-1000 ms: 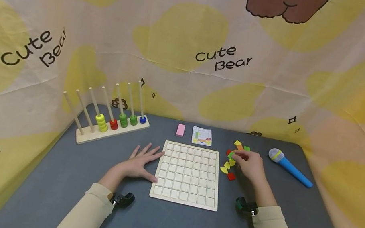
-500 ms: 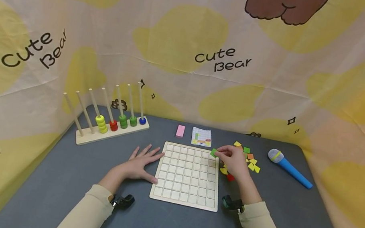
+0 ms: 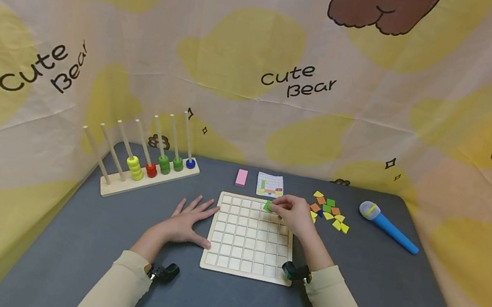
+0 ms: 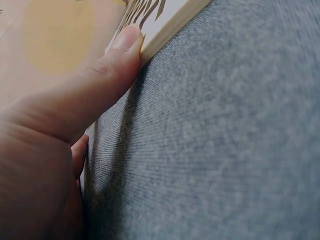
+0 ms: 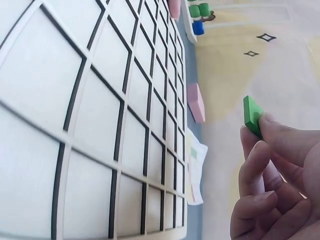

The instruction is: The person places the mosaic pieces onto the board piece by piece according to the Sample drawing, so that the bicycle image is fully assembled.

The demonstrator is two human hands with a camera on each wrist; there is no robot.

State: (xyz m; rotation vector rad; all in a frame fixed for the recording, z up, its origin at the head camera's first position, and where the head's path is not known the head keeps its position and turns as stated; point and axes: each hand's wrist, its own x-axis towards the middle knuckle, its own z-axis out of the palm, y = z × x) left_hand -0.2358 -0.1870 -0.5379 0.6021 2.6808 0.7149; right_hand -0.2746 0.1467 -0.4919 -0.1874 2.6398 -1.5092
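A square wooden grid board [image 3: 250,242] lies flat on the dark table. My left hand [image 3: 181,224] rests at its left side with fingers spread, thumb and fingertips touching the edge; the left wrist view shows the thumb [image 4: 120,50] against the board's corner. Between thumb and fingers my right hand [image 3: 299,216] pinches a green square tile [image 5: 252,116], held above the board's top right part. In the right wrist view the tile is tilted and apart from the grid. Loose tiles [image 3: 328,209] in green, orange, yellow and blue lie right of the board, some hidden behind the right hand.
A pink block [image 3: 241,177] and a printed pattern card [image 3: 270,185] lie behind the board. At the back left stands a wooden peg rack [image 3: 150,178] with coloured rings. A blue toy microphone [image 3: 391,228] lies at the right. A printed cloth hangs behind the table.
My right hand has moved left from the loose tiles to above the board, carrying the green tile. More of the loose tiles now show. The left hand has stayed in place.
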